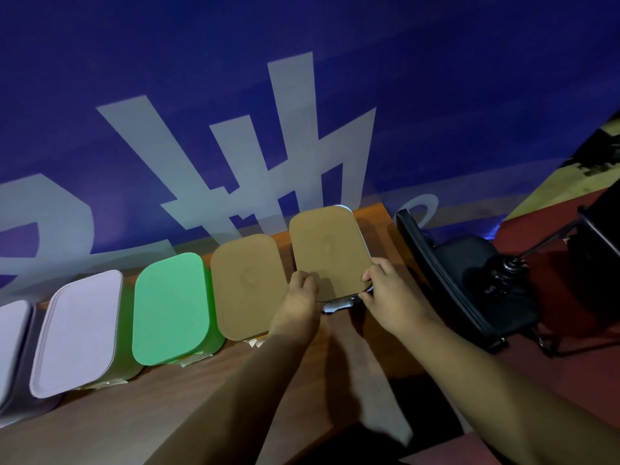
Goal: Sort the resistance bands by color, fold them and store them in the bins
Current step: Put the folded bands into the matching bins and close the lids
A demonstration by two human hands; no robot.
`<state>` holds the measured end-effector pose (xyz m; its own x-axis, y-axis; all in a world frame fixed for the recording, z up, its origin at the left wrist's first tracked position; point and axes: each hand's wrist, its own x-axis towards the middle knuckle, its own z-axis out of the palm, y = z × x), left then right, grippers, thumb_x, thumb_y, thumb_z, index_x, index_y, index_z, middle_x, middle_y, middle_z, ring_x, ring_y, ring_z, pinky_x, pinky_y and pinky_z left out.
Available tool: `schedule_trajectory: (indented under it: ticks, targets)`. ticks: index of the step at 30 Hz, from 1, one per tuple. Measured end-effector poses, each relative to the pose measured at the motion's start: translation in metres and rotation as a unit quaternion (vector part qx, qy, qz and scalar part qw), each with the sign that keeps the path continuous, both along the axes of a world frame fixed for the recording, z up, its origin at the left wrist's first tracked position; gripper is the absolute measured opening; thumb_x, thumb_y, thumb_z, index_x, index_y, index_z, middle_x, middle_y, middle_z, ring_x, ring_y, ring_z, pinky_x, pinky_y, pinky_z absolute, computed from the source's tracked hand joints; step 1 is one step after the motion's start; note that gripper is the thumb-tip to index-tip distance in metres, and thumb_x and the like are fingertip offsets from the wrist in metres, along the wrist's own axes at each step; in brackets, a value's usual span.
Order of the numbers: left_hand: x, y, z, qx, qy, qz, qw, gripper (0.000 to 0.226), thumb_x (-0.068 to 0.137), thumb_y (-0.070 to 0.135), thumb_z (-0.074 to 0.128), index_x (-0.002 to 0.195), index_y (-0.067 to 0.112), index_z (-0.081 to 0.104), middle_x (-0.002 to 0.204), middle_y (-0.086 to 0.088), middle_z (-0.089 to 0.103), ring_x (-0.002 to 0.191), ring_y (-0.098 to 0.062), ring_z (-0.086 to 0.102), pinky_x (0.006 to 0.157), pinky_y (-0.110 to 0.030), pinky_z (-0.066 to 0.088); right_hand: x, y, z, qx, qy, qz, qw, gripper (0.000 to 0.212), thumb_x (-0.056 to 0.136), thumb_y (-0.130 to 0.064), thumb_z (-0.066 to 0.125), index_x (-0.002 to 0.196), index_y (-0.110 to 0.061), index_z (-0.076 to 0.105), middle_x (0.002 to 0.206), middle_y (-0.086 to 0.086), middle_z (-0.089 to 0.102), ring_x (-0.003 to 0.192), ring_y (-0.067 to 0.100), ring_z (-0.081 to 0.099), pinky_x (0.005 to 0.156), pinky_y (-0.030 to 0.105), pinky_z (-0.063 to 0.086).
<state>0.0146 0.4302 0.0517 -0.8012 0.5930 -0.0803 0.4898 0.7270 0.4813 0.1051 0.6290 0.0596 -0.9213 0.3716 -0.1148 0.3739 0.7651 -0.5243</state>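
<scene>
Several lidded bins stand in a row on the wooden table [235, 391]. The rightmost bin has a tan lid [327, 250] over a white body. My left hand [298, 297] holds the lid's near left corner, and my right hand [385, 290] grips its near right corner with the thumb on top. To the left stand another tan-lidded bin [248, 283], a green-lidded bin [171, 303], a lilac-lidded bin [80, 330] and part of one more lilac bin [11, 347] at the frame's edge. No resistance bands are visible.
A blue banner [302, 95] with pale lettering rises right behind the bins. Off the table's right end stands a black chair [463, 280] on a red floor, with dark equipment at the far right.
</scene>
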Motion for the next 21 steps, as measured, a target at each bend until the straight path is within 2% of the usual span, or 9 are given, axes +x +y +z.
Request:
schedule_trajectory:
  ticks: [8, 13, 17, 21]
  targets:
    - [-0.0042, 0.0002, 0.0026, 0.011, -0.017, -0.023, 1.000, 0.032, 0.089, 0.007, 0.063, 0.120, 0.005, 0.056, 0.135, -0.008, 0.043, 0.103, -0.034, 0.058, 0.093, -0.038, 0.048, 0.0003, 0.0015, -0.0016, -0.002, -0.005, -0.012, 1.000, 0.028, 0.096, -0.018, 0.075, 0.118, -0.019, 0.058, 0.151, -0.002, 0.041, 0.119, 0.025, 0.061, 0.098, 0.039, 0.053]
    - [-0.0016, -0.0014, 0.0033, -0.001, 0.000, -0.019, 1.000, 0.032, 0.090, 0.006, 0.063, 0.122, 0.006, 0.057, 0.137, -0.009, 0.045, 0.103, -0.034, 0.060, 0.087, -0.038, 0.049, 0.0008, 0.0008, 0.0006, 0.005, -0.007, -0.006, 1.000, 0.028, 0.096, -0.018, 0.074, 0.120, -0.017, 0.060, 0.149, -0.002, 0.041, 0.116, 0.024, 0.062, 0.095, 0.035, 0.052]
    - [-0.0030, -0.0037, 0.0029, -0.003, 0.000, -0.020, 1.000, 0.035, 0.088, 0.007, 0.066, 0.122, 0.005, 0.058, 0.136, -0.011, 0.046, 0.106, -0.036, 0.059, 0.092, -0.040, 0.049, -0.0019, -0.0007, 0.0009, 0.004, -0.003, -0.006, 1.000, 0.031, 0.093, -0.018, 0.077, 0.119, -0.017, 0.060, 0.148, -0.001, 0.043, 0.116, 0.026, 0.062, 0.097, 0.039, 0.053]
    - [-0.0044, -0.0045, 0.0041, -0.006, -0.001, -0.026, 1.000, 0.034, 0.091, 0.008, 0.065, 0.125, 0.007, 0.057, 0.138, -0.009, 0.043, 0.110, -0.034, 0.058, 0.098, -0.039, 0.049, -0.0015, -0.0001, 0.0012, 0.005, -0.008, -0.004, 1.000, 0.032, 0.094, -0.019, 0.077, 0.118, -0.016, 0.058, 0.148, -0.002, 0.043, 0.116, 0.023, 0.062, 0.093, 0.035, 0.052]
